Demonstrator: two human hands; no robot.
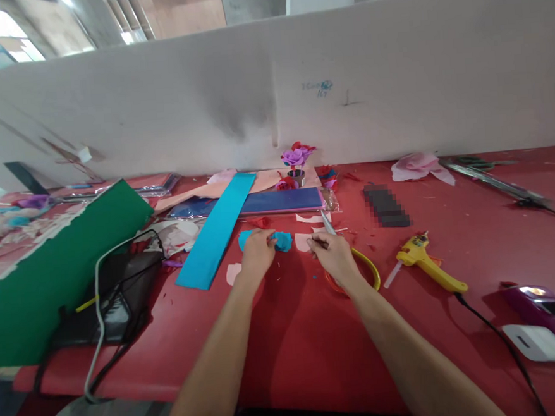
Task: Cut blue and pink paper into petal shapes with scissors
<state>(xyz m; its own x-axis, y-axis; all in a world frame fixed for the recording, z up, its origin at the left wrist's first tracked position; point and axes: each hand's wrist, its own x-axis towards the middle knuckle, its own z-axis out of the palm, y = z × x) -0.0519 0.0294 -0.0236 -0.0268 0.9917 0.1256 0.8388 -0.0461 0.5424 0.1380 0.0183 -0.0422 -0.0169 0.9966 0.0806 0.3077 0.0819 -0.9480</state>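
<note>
My left hand [260,250] is closed at the fingertips on a small blue crepe paper piece [284,242] near the middle of the table. More blue paper shows on the hand's other side. My right hand [334,255] has its thumb and fingers pinched together beside a pale pink paper piece [303,242]; whatever lies between those fingertips is too small to make out. Under and behind the right hand lies a pair of scissors, its yellow handle [368,266] to the right and its blade [326,222] pointing away. Another pink paper piece [233,273] rests left of my left hand.
A long blue paper strip [217,234] slants across packaged dark blue paper [281,200]. Paper flowers [297,157] stand in a small pot behind. Rightward lie a yellow glue gun [426,264] and a purple device [546,313]; leftward, a green sheet [72,266] and a black bag [122,295].
</note>
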